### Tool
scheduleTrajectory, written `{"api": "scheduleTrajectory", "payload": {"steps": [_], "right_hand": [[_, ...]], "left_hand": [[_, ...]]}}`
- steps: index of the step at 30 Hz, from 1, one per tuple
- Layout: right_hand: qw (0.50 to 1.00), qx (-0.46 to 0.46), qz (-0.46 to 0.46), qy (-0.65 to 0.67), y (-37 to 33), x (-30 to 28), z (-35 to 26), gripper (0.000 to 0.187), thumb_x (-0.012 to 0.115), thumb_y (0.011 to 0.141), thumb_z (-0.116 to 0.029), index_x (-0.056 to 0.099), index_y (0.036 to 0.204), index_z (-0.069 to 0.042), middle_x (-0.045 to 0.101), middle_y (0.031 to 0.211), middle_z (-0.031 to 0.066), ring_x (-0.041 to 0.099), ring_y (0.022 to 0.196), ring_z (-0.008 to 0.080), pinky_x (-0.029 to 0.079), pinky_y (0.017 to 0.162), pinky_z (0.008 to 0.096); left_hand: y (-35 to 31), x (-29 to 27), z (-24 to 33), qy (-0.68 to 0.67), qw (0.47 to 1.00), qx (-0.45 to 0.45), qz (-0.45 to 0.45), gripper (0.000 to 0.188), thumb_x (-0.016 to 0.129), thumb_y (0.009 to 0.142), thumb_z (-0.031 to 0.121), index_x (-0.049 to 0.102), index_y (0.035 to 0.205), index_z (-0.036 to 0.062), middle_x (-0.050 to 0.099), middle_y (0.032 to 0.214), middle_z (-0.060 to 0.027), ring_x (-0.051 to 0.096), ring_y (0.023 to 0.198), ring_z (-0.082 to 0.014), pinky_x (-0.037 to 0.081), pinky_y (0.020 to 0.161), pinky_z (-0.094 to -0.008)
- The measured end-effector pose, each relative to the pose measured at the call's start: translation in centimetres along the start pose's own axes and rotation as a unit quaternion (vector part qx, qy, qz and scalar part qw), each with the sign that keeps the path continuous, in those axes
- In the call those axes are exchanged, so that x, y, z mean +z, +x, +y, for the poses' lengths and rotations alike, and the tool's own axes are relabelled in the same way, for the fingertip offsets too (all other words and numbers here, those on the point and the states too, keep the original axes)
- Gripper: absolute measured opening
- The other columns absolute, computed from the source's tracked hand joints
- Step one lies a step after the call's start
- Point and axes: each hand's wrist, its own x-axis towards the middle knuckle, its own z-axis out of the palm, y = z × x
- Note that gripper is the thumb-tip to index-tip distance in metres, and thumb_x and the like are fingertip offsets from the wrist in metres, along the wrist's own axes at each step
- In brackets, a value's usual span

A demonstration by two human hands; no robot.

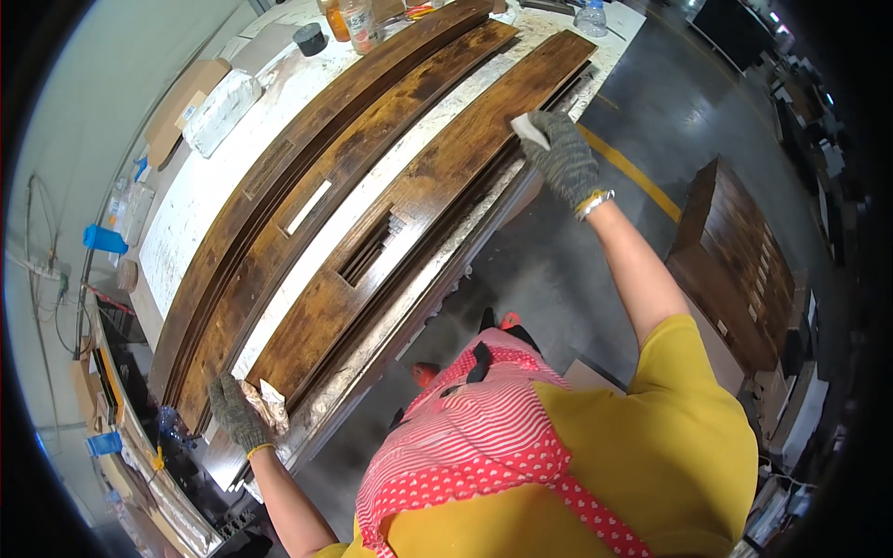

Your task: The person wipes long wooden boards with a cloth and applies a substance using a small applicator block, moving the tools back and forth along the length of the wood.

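Note:
Dark brown wood-grain boards, each with a rectangular slot, lie in stacks across the white worktable (172, 249). Against the near edge of the closest board stack (437, 191), toward its far right end, my right hand (564, 160) in a grey knit glove grips a small white pad (529, 130). My left hand (237, 416), gloved alike, rests at the stack's near left end with its fingers stretched out. Beside its thumb side lies a crumpled, pale brownish cloth or wrap (269, 405); whether the hand touches it is hard to tell.
Two more board stacks (367, 126) lie beyond. A dark round tub (310, 39), bottles (360, 25) and a white wrapped block (223, 112) stand along the far side. A blue cup-like holder (105, 239) sticks out at left. On the floor at right stands a brown wooden box-like stack (735, 265).

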Motion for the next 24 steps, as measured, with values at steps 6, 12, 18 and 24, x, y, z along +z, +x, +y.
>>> {"api": "scheduleTrajectory", "payload": {"steps": [6,12,18,24], "right_hand": [[0.998,-0.04,-0.057,-0.006,-2.0,0.6,-3.8,0.04,0.075,0.085,-0.02,0.064,0.119,-0.003,0.065,0.11,0.0173,0.064,0.101,0.035,0.053,0.089,0.0427],[0.998,-0.045,-0.034,-0.003,-1.1,-0.1,-6.0,0.038,0.075,0.085,-0.021,0.066,0.117,-0.003,0.066,0.11,0.0187,0.065,0.1,0.0358,0.053,0.087,0.044],[0.997,-0.004,-0.067,-0.025,-1.8,0.7,-5.9,0.036,0.072,0.086,-0.017,0.065,0.117,-0.001,0.066,0.108,0.0198,0.065,0.1,0.036,0.053,0.089,0.0433],[0.99,-0.103,-0.098,-0.014,-10.4,4.2,-18.1,0.047,0.07,0.082,-0.024,0.061,0.122,0.0,0.062,0.11,0.0202,0.061,0.099,0.0346,0.052,0.089,0.0458]], "left_hand": [[-0.4,0.0,0.8,-0.029,0.999,-0.023,-0.019,0.038,0.058,0.102,0.026,0.062,0.121,-0.0071,0.065,0.117,-0.0154,0.059,0.104,-0.0251,0.046,0.093,-0.0382],[-0.3,-0.3,1.0,-0.01,0.998,-0.038,-0.053,0.042,0.059,0.102,0.027,0.06,0.128,-0.0057,0.06,0.132,-0.0181,0.057,0.119,-0.0289,0.043,0.103,-0.0397],[-0.5,0.0,0.9,-0.032,0.999,-0.023,-0.024,0.036,0.06,0.101,0.026,0.065,0.119,-0.0042,0.066,0.115,-0.0155,0.061,0.103,-0.0246,0.047,0.092,-0.0379],[-0.4,0.1,1.0,-0.001,1.0,0.004,-0.014,0.034,0.06,0.1,0.025,0.066,0.116,-0.0044,0.068,0.112,-0.0147,0.061,0.1,-0.0242,0.048,0.09,-0.0372]]}}
